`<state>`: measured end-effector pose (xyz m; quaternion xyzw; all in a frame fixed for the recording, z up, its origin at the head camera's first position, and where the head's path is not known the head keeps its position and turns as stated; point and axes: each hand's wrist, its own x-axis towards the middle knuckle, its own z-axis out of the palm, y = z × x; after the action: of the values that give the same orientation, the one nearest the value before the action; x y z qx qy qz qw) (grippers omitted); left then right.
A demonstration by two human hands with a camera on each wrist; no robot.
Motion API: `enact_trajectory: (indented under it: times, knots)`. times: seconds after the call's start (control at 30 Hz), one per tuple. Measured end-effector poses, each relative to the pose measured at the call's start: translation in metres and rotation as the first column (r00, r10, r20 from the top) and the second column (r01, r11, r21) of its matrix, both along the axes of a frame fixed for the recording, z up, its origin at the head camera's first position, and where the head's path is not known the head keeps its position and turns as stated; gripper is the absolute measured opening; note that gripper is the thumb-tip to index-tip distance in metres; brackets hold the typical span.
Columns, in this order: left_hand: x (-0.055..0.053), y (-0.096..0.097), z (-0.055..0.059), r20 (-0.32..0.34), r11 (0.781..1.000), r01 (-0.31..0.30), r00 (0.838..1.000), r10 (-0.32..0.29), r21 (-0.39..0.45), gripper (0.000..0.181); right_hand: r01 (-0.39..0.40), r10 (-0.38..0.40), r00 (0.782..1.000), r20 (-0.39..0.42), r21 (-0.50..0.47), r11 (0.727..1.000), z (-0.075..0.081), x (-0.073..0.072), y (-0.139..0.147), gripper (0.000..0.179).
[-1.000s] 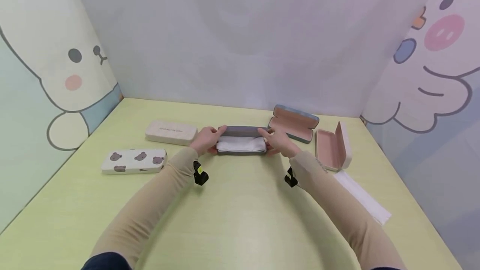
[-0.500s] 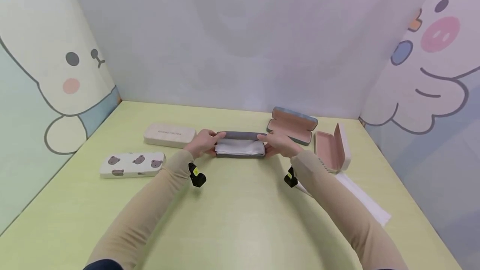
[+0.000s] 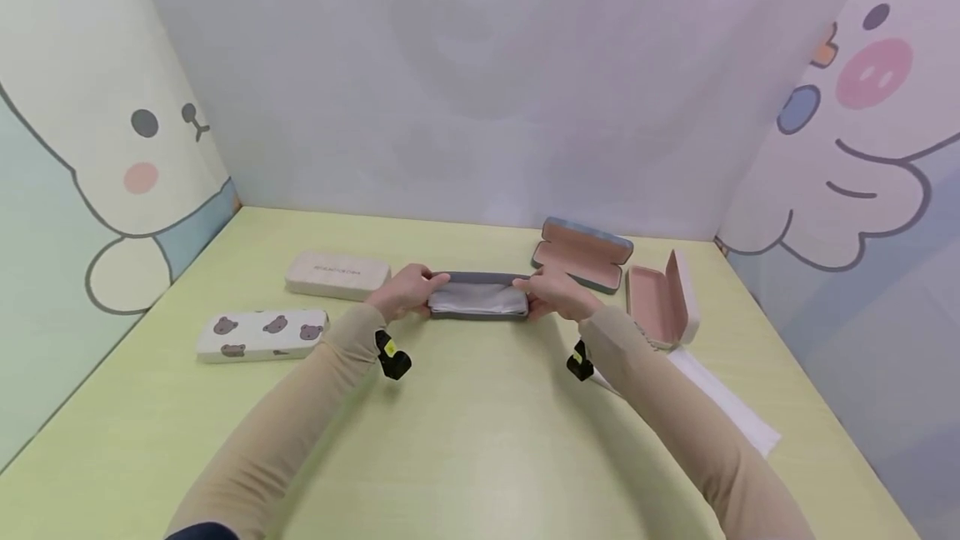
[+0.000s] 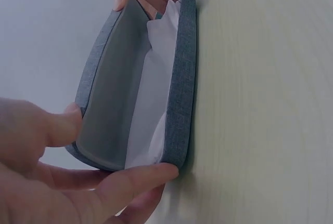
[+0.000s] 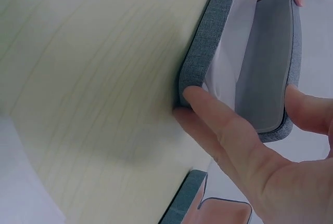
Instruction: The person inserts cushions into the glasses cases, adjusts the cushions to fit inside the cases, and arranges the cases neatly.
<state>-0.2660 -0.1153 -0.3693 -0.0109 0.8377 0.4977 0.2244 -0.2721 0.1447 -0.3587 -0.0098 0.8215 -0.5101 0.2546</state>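
A dark grey fabric glasses case [image 3: 478,317] stands half-folded on the table, its lid leaning over the base. Inside lies a folded white cloth [image 3: 478,298]. My left hand [image 3: 405,288] grips the case's left end, thumb on the lid's edge and fingers against the base. At the right end my right hand [image 3: 558,292] holds it the same way. The left wrist view shows the lid's grey lining [image 4: 114,89] and the cloth tucked against the base wall. In the right wrist view a finger [image 5: 208,107] of my right hand presses the base's corner.
A cream case [image 3: 337,275] and a bear-print case [image 3: 262,335] lie closed on the left. Two pink-lined cases, one blue outside [image 3: 581,252] and one white outside [image 3: 662,298], stand open on the right. A white cloth [image 3: 727,402] lies near my right forearm.
Both hands have tipped the grey case's lid forward and down, so less of its lining shows in the head view. The head view has shifted slightly. The other cases have stayed put.
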Motion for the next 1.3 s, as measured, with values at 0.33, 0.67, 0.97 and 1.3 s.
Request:
enact_trajectory:
  times: [0.33,0.67,0.97,1.3]
  knots:
    - [0.0037,0.0013,0.0021,-0.005,1.000,0.003,1.000,-0.003,-0.014,0.052,-0.010,0.011,1.000,-0.022,0.029,1.000,-0.0005,0.0019,-0.0036,0.036]
    - [0.0068,-0.0007,0.0027,0.012,0.998,0.006,1.000,-0.006,-0.058,0.053,-0.017,0.019,1.000,-0.025,0.070,0.997,0.0006,0.0045,-0.0048,0.031]
    - [0.0055,0.0020,0.0065,0.029,0.997,-0.009,1.000,0.012,-0.081,0.055,-0.023,0.027,0.998,-0.061,0.077,0.997,0.0020,0.0043,-0.0045,0.034]
    - [0.0094,0.0027,0.0037,0.000,0.996,-0.026,1.000,0.026,-0.090,0.059,0.016,-0.006,0.996,-0.087,0.114,0.993,-0.0039,0.0061,-0.0056,0.029]
